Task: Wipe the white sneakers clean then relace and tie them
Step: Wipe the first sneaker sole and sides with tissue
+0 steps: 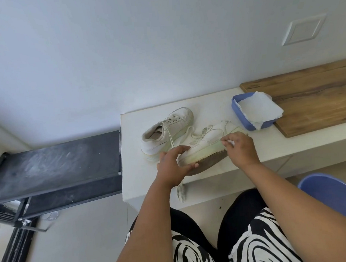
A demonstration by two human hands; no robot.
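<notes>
Two white sneakers lie on a white counter. The near sneaker is tipped on its side, its dark ridged sole facing me. My left hand grips its heel end. My right hand presses a small white wipe against the sole edge near the toe. The far sneaker stands upright behind, heel toward me. Loose laces trail from under my left hand over the counter's front edge.
A blue tub holding white wipes sits at the counter's right, beside a wooden board. A blue bucket stands on the floor at the right. A black metal rack stands left of the counter. My patterned lap is below.
</notes>
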